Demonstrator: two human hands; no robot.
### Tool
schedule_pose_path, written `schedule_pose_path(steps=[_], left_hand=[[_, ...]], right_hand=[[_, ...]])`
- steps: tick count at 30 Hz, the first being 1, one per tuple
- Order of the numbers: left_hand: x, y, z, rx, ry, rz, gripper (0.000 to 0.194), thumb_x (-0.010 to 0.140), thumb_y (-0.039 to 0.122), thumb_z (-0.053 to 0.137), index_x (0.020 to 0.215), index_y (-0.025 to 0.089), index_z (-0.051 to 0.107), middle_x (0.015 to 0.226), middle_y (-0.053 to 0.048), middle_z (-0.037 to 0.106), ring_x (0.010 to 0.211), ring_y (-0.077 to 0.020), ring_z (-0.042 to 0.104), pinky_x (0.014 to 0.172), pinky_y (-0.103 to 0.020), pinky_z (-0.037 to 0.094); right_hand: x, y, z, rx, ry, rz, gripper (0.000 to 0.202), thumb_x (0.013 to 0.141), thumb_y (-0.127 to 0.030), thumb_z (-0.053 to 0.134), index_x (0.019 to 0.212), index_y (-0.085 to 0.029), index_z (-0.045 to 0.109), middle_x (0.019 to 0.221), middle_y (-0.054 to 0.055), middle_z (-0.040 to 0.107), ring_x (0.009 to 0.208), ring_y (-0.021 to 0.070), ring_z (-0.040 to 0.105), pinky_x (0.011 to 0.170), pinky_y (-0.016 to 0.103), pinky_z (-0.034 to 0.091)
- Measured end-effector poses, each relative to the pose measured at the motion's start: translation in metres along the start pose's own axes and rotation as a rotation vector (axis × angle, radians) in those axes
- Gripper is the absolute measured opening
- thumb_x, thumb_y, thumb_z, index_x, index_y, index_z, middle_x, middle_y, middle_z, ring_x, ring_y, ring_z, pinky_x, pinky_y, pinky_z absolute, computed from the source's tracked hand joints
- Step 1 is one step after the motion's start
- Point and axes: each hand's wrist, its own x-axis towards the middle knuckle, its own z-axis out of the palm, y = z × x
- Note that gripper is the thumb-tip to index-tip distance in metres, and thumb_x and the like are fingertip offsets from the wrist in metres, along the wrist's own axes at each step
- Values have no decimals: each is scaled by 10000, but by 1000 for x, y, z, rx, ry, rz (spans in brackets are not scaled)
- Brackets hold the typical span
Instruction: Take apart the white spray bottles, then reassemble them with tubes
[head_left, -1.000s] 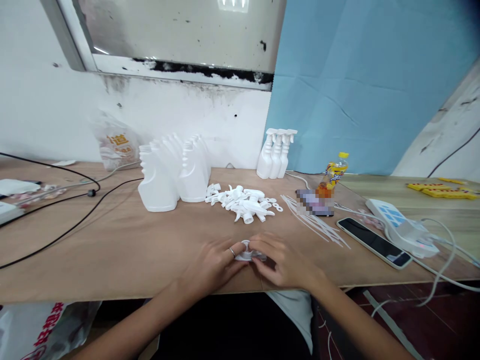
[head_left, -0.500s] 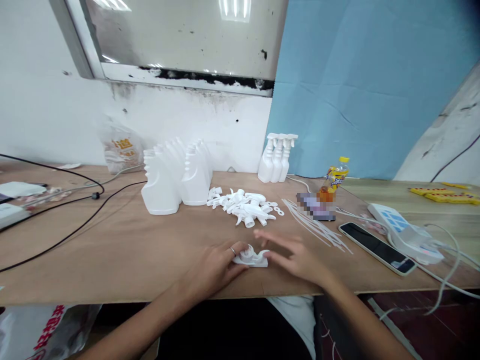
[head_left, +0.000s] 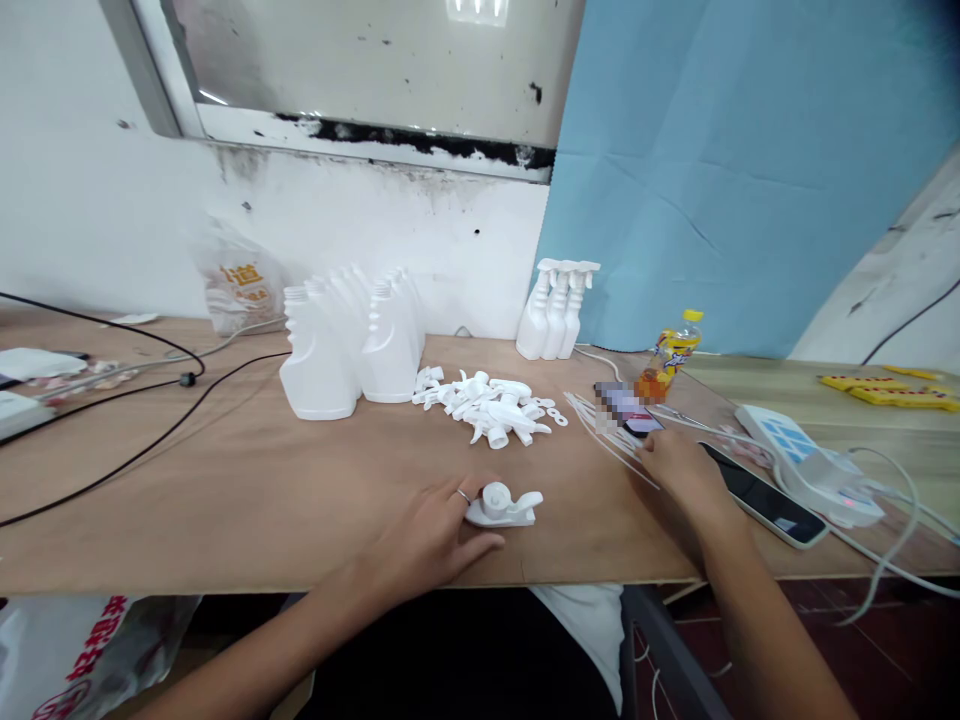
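Observation:
A white trigger spray head (head_left: 504, 506) lies on its side on the table, its round collar turned up. My left hand (head_left: 427, 525), with a ring on one finger, rests at the spray head's left end, thumb apart and fingertips partly behind it. Over to the right, my right hand (head_left: 686, 475) has its fingers closed at the bunch of thin white plastic tubes (head_left: 600, 425); its fingertips are partly hidden. Behind the single spray head is a heap of white spray heads (head_left: 495, 410), with small white rings on its right side.
White bottles without tops (head_left: 322, 375) stand in rows at the back left. Three bottles with spray heads (head_left: 551, 325) stand by the blue cloth. On the right are a drink bottle (head_left: 671, 355), a phone (head_left: 765, 500), another blurred-out phone and a power strip (head_left: 810, 465) with cables.
My right hand has left the spray head and moved right to the tubes. My left thumb has come away from the spray head, which stays in place.

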Motion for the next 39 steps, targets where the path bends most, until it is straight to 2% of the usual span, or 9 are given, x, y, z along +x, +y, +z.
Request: schedule_pose_path(steps=[5,8,11,13,16,20,31,35,39], left_hand=[[0,6,-6,-86,-23,-11,311,1000,387,556,1288,270,553,1158,-40,694,1043,-242,662,909,-366,497],[1,4,-4,-89,-24,-31,286,1006,383,542,1263,263,579,1133,-38,701,1011,-237,668,883,-356,501],[2,2,-2,-69,-10,-42,319,994,399,567,1277,254,582,1123,-40,708,986,-237,675,866,-348,502],[3,1,-2,-65,-21,-50,327,991,402,574,1283,254,585,1118,-41,715,972,-238,680,850,-343,504],[4,1,-3,-68,-50,-59,336,986,394,586,1291,253,589,1129,-47,723,969,-241,688,836,-338,504],[4,2,-4,-68,-59,-55,375,983,385,594,1335,258,578,1127,-53,734,968,-242,697,839,-336,507],[5,3,-5,-75,-67,-48,403,985,391,585,1360,246,564,1064,-50,742,908,-228,702,810,-318,513],[4,2,-4,-71,-51,-45,360,982,384,591,1313,244,597,1087,-56,736,935,-236,702,820,-326,515],[4,1,-3,-61,-43,-46,353,975,387,601,1293,234,609,1097,-70,730,953,-245,699,838,-337,522]], right_hand=[[0,-2,-5,135,85,-13,203,814,-180,550,710,-128,716,796,198,732,813,324,715,686,358,460],[-14,-14,-16,660,189,-136,162,805,-292,620,819,-147,691,641,91,691,628,243,674,632,332,479],[-45,-44,-29,1235,53,-371,456,744,-418,767,1107,-164,663,786,64,734,606,197,659,564,304,501],[-70,-70,-33,1341,-72,-519,394,816,-419,749,1123,-180,684,839,64,744,653,175,665,595,292,521],[-98,-104,-28,1346,-183,-697,231,959,-392,615,977,-182,709,792,52,734,671,151,657,655,285,534],[-106,-125,-11,1280,-134,-793,194,1013,-366,552,974,-211,661,848,29,712,766,142,667,708,262,530],[-106,-126,-8,1038,-5,-913,142,1023,-319,535,978,-230,635,853,13,690,791,149,663,768,271,512],[-104,-127,-2,1216,-79,-802,209,1025,-404,520,1001,-227,629,885,37,683,794,166,670,694,270,532],[-103,-127,-2,1209,-148,-816,218,1019,-418,530,977,-226,624,852,25,652,789,159,646,667,251,517]])
